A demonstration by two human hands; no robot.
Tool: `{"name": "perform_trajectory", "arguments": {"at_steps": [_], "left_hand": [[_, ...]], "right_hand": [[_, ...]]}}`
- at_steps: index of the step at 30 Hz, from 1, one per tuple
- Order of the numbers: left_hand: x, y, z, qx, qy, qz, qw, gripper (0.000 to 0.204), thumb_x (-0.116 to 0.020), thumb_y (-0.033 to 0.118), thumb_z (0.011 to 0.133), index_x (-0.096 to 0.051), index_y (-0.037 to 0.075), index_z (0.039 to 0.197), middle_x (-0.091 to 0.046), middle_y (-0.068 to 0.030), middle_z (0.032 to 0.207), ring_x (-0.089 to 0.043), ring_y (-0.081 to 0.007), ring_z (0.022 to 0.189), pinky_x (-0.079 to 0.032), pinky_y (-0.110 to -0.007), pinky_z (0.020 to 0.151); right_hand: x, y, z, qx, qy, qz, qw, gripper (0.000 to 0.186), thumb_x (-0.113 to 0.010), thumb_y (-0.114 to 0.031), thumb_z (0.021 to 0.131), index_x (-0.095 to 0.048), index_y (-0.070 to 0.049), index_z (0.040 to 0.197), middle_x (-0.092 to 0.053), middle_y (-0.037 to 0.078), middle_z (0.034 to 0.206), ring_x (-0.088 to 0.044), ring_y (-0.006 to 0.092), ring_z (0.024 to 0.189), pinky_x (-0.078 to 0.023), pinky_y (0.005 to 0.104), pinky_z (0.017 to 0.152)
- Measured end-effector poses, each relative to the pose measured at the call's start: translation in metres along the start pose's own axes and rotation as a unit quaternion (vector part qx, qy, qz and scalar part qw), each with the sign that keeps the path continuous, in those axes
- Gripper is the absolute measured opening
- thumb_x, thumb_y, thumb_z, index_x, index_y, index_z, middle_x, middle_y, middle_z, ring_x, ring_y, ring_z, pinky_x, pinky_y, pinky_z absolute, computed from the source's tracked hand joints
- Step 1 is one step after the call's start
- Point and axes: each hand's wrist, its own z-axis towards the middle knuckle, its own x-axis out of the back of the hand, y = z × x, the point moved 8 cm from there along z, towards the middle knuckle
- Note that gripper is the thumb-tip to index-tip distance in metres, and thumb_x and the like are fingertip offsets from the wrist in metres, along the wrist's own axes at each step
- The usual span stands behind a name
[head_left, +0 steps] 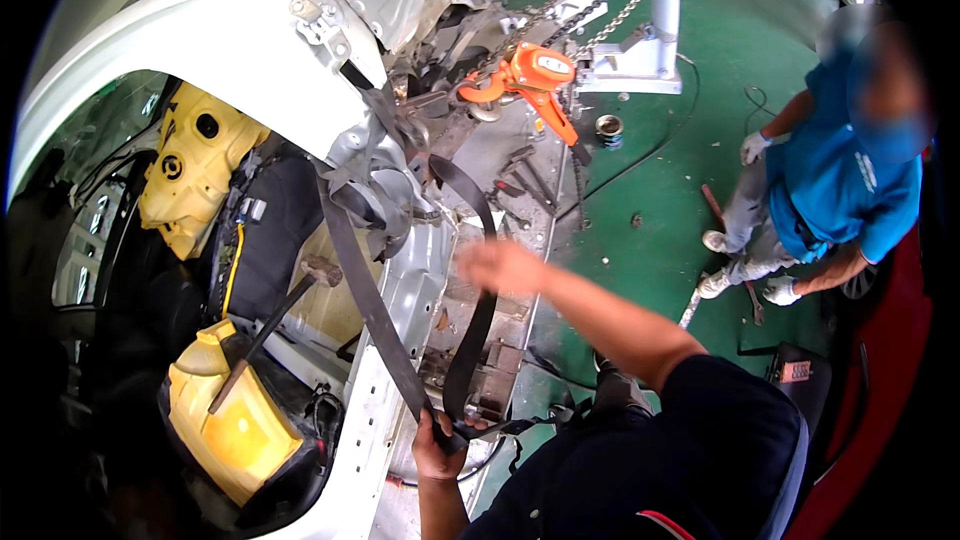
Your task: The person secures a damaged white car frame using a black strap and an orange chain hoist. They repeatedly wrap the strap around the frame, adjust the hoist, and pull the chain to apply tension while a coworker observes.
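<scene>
My left hand (437, 440) grips the lower end of a dark webbing strap (372, 305) near the bottom middle. The strap runs up along the white car body pillar (405, 290) and loops around bent metal near the top. My right hand (503, 265) is blurred, reaching out beside the strap's other run (480, 325); whether it touches the strap is unclear. An orange chain hoist (530, 75) hangs above, its chain leading toward a grey post (664, 10).
A hammer (270, 325) leans inside the stripped car next to yellow foam blocks (225, 415). Another person in a blue shirt (840, 190) with white gloves bends over on the green floor (660, 230) at right. Loose tools lie on a metal platform (525, 180).
</scene>
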Motion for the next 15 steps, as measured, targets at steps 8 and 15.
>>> {"name": "perform_trajectory", "arguments": {"at_steps": [8, 15], "left_hand": [[-0.051, -0.012, 0.014, -0.031, 0.088, 0.077, 0.993, 0.05, -0.042, 0.045, 0.107, -0.054, 0.003, 0.083, -0.063, -0.0213, 0.09, -0.063, -0.037, 0.092, -0.046, -0.045, 0.092], [-0.077, 0.006, 0.076, -0.055, 0.141, 0.217, 0.964, 0.049, -0.04, 0.046, 0.108, -0.058, 0.006, 0.087, -0.052, -0.0046, 0.08, -0.05, -0.0189, 0.078, -0.039, -0.031, 0.078]], "right_hand": [[0.072, 0.053, 0.241, 0.055, 0.151, 0.017, 0.987, 0.037, -0.076, -0.033, 0.087, -0.071, -0.001, 0.105, -0.071, 0.018, 0.083, -0.068, 0.0275, 0.08, -0.052, 0.0405, 0.077], [0.114, 0.064, 0.267, 0.205, 0.146, -0.062, 0.966, 0.032, -0.074, -0.031, 0.089, -0.071, -0.003, 0.105, -0.074, 0.013, 0.092, -0.068, 0.023, 0.082, -0.053, 0.0373, 0.077]]}}
